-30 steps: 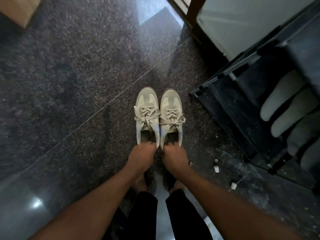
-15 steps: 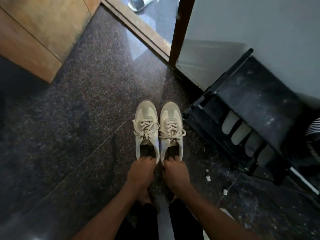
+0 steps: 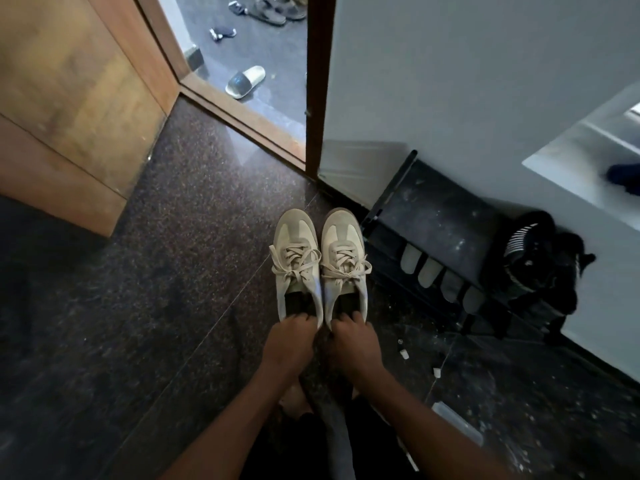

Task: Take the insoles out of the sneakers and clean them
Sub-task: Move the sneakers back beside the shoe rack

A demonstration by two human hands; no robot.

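Observation:
Two beige lace-up sneakers stand side by side on the dark speckled floor, toes pointing away from me. My left hand (image 3: pixel 289 342) grips the heel of the left sneaker (image 3: pixel 297 261), fingers curled over its rim. My right hand (image 3: pixel 353 342) grips the heel of the right sneaker (image 3: pixel 344 258) the same way. Both laces are tied. The shoe openings look dark, and the insoles cannot be made out.
A low black shoe rack (image 3: pixel 440 244) holding pale shoes stands right of the sneakers against a white wall. A black bag (image 3: pixel 540 265) sits at its far end. A wooden cabinet (image 3: pixel 69 116) is at left. An open doorway (image 3: pixel 249 64) ahead shows a slipper (image 3: pixel 245 81).
The view has tilted up, bringing the doorway, cabinet and wall into sight. My hands keep their hold on the two sneaker heels.

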